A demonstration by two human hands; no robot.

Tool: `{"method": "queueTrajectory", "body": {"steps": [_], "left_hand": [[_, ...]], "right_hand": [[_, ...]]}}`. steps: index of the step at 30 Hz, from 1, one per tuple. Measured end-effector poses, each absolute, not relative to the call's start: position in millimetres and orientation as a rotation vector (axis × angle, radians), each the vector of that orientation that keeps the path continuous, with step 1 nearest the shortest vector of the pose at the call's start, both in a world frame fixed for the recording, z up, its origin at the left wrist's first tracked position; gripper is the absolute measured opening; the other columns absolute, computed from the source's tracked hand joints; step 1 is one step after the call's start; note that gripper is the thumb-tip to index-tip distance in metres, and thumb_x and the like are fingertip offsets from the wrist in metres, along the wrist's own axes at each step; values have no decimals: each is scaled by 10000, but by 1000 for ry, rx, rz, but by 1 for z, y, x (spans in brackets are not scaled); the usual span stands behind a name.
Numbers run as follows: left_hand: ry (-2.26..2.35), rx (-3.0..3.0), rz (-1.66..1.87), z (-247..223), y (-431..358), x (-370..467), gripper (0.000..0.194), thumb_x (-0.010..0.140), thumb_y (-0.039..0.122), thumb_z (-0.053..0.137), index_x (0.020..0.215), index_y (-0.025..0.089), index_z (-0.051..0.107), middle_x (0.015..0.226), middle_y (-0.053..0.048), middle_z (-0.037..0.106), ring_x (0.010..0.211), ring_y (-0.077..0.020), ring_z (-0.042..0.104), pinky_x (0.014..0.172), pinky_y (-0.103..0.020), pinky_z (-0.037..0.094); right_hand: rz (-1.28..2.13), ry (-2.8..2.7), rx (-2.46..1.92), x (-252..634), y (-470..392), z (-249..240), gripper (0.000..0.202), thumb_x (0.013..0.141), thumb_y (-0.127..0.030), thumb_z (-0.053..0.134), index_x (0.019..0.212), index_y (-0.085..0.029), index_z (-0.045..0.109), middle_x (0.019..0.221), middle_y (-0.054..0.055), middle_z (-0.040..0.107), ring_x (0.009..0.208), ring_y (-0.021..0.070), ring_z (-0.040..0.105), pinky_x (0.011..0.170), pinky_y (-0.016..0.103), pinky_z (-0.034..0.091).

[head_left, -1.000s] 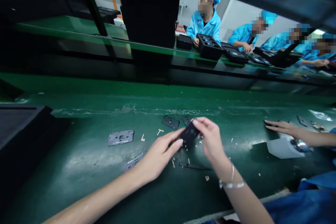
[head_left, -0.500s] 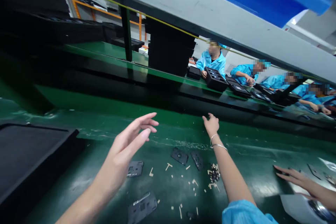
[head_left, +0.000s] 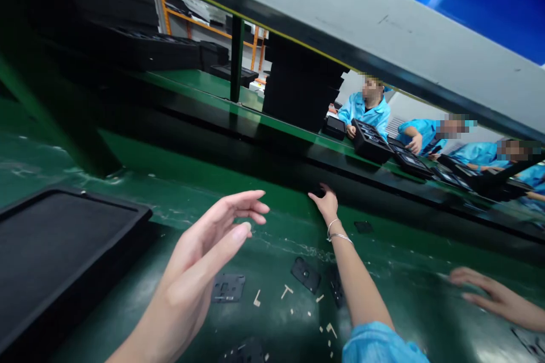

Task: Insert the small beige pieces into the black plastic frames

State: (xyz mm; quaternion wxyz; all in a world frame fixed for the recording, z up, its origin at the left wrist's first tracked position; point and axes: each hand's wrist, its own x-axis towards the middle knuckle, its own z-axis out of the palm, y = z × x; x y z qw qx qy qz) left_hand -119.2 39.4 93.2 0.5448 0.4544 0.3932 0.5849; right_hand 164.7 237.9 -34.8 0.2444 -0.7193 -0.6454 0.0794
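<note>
My left hand (head_left: 213, 261) hovers over the green work surface, fingers loosely curved and thumb apart, with nothing in it. Beneath it lies a dark rectangular plate with cut-outs (head_left: 229, 288), partly covered by the hand. My right hand (head_left: 327, 202), with two bangles at the wrist, reaches to the far side near the dark ledge. Its thumb and fingers are apart, and I see nothing clearly held. A small black plate (head_left: 363, 227) lies to its right. Below my right forearm are another dark plate (head_left: 305, 274) and a partly hidden one (head_left: 335, 286).
Small beige pieces (head_left: 286, 291) lie scattered on the surface. A black tray (head_left: 76, 249) stands at the left. Another person's hand (head_left: 494, 298) is at the right. Co-workers in blue sit beyond the ledge (head_left: 255, 147). A grey shelf beam (head_left: 298, 11) crosses above, below a blue bin (head_left: 481, 5).
The view has shifted, so the surroundings sit further right. My right hand has moved left relative to them, and the black plate beside it has come into sight. The neighbour's hand has lifted and is blurred.
</note>
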Motion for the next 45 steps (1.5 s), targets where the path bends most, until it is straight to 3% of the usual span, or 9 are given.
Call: {"method": "queueTrajectory", "body": {"steps": [5,8,16,19,21,31,37,42,45], "left_hand": [[878,1127,1365,94,35,-112,273,846,306,518,1103,229,571,1046,-45,600,1007,-224,518,824,-288,409],[824,1181,1336,91,30,-105,260,857,288,508,1102,219,563,1060,-49,588,1006,-220,515,836,-291,398],[774,1365,1224,79,6,-89,240,866,300,513,1089,232,569,1065,-32,587,1024,-213,517,826,-296,385],[766,1415,1188,75,2,-84,251,865,295,509,1101,230,565,1057,-32,588,1002,-210,526,825,-305,384],[769,1448,1180,72,2,-80,254,866,293,506,1105,231,563,1054,-32,588,997,-208,527,835,-312,378],[821,1592,993,56,11,-69,241,858,282,469,1049,181,576,1002,-48,603,934,-204,550,804,-325,399],[933,1893,676,27,22,-53,221,845,263,458,963,185,629,868,-30,646,772,-187,578,688,-293,417],[989,2117,466,14,20,-46,211,817,252,482,971,205,619,823,-23,657,751,-203,591,627,-280,405],[1025,2219,384,13,16,-42,200,803,240,492,960,205,610,838,-29,661,742,-214,598,579,-277,380]], "right_hand": [[411,-2006,-1677,148,155,-3,505,737,-365,655,1195,-197,527,1134,74,615,1033,191,567,905,325,430],[511,-2168,-1562,137,71,11,487,647,-360,738,1106,-271,601,1104,27,629,1030,198,564,917,342,420],[544,-2348,-1528,121,-82,-18,505,701,-376,711,1176,-303,554,1252,48,550,1148,262,476,967,430,376],[367,-2177,-1658,146,-84,-22,195,841,-250,544,1023,-254,615,1075,59,636,1025,229,555,876,390,439],[257,-2094,-1905,163,-75,-21,157,866,-211,475,886,-234,630,910,53,658,895,213,599,771,354,470],[214,-2184,-2400,157,-26,-19,105,733,-152,571,740,-211,657,671,30,683,659,193,642,545,253,364],[144,-2259,-2498,151,-27,-15,153,762,-137,524,713,-194,657,691,50,700,695,196,663,556,242,362],[71,-2298,-2514,147,-30,-13,144,773,-151,546,871,-180,647,803,79,711,785,223,667,606,255,403],[43,-2310,-2533,145,-29,-14,147,773,-122,522,809,-152,661,776,115,709,766,247,672,601,271,408]]}}
